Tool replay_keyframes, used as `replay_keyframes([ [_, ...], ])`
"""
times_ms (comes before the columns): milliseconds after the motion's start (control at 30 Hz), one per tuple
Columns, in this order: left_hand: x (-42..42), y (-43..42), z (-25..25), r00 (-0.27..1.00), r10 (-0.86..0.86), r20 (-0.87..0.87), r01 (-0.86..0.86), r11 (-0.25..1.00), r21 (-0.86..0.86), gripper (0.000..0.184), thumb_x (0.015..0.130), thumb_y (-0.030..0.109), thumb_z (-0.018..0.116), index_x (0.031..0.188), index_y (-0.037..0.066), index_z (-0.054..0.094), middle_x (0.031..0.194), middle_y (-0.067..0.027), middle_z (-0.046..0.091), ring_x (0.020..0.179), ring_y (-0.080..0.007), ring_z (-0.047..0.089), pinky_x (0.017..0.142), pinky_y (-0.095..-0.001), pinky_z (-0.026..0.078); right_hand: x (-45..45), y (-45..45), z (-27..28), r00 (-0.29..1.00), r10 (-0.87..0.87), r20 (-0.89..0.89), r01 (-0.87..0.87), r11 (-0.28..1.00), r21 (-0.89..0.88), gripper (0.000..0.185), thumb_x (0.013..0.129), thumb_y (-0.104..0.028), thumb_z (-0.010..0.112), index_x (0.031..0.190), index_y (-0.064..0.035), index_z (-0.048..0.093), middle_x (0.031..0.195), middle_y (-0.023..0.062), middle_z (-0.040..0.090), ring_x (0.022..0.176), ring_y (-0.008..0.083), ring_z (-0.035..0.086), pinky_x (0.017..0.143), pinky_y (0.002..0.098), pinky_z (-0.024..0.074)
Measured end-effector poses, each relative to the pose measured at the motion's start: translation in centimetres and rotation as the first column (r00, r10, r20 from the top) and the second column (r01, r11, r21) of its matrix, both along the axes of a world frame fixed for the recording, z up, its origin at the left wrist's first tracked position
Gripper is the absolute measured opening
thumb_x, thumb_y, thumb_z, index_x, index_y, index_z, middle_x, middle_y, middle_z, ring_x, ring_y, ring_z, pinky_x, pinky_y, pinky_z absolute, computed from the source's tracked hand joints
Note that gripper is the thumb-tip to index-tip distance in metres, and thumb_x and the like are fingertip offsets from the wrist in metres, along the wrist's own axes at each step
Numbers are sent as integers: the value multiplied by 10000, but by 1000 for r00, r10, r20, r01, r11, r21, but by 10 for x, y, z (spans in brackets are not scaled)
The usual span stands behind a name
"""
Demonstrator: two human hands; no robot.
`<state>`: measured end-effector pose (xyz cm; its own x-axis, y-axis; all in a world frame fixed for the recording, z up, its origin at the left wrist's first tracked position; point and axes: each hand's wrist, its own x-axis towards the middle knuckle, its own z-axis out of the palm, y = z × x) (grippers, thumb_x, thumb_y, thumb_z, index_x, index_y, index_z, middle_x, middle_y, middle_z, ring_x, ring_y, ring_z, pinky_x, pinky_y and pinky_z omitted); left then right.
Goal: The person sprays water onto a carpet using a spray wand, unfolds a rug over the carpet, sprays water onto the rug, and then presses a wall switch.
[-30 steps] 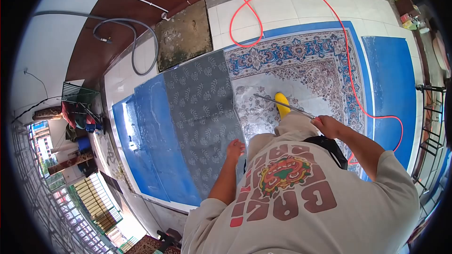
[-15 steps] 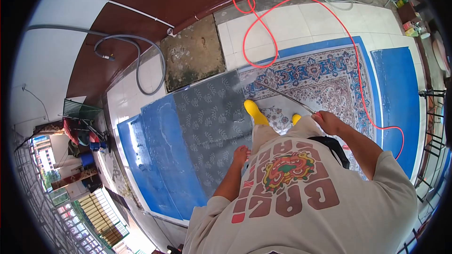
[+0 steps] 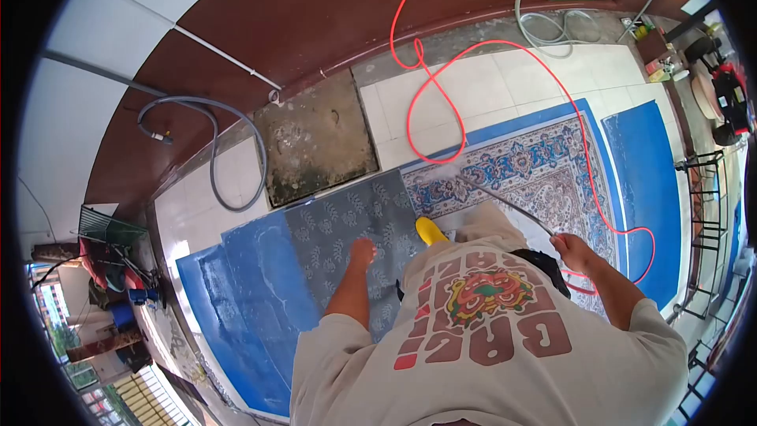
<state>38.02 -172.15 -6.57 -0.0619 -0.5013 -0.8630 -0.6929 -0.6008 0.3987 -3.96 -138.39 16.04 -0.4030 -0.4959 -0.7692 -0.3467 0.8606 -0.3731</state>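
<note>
My right hand (image 3: 572,251) is wrapped round the grip of a long thin spray wand (image 3: 516,209), held low by my right hip. The wand slants forward and left, and a faint white spray (image 3: 451,172) shows at its tip over the border of a patterned carpet (image 3: 544,166). My left hand (image 3: 363,252) hangs out to the left above a dark grey leaf-patterned mat (image 3: 347,209). Its fingers are curled in, with nothing visible in them. One yellow boot (image 3: 430,230) shows at the edge of the mat.
A red hose (image 3: 586,142) loops over tiles and carpet. Blue sheets (image 3: 256,284) lie to the left, another blue sheet (image 3: 646,158) to the right. A stained concrete slab (image 3: 315,138) and a grey hose (image 3: 214,166) are ahead by the brown wall. A black metal rack (image 3: 706,197) stands right.
My left hand has swung outward and forward from my side. The wand tip has shifted a little right along the carpet border. The whole view has tilted upward, showing more wall.
</note>
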Motion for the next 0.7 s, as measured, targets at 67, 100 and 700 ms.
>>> replay_keyframes([
  [67, -30, -23, -10, 999, -32, 9, 32, 999, 11, 242, 891, 240, 471, 1036, 70, 563, 727, -29, 577, 578, -135, 539, 445, -284, 413, -5, -1, 18, 999, -28, -38, 31, 996, 80, 441, 929, -412, 434, 784, -10, 544, 643, 104, 529, 619, 208, 466, 634, 376, 417],
  [100, -38, -24, -13, 999, -25, -41, 25, 1000, 3, 261, 884, 231, 492, 1077, 64, 549, 732, -36, 582, 579, -136, 541, 445, -286, 415, -5, -4, 21, 997, -57, -44, 62, 990, 125, 431, 935, -397, 433, 739, -21, 516, 598, 51, 478, 588, 159, 410, 595, 366, 402],
  [700, -180, -226, 15, 978, -208, 9, 207, 975, 74, 321, 871, 309, 508, 1126, 115, 531, 844, -46, 616, 734, -185, 585, 644, -365, 467, -120, -153, -41, 971, -226, -74, 204, 952, -226, 363, 895, -372, 503, 828, -17, 541, 704, 213, 596, 700, 399, 586, 632, 439, 448],
])
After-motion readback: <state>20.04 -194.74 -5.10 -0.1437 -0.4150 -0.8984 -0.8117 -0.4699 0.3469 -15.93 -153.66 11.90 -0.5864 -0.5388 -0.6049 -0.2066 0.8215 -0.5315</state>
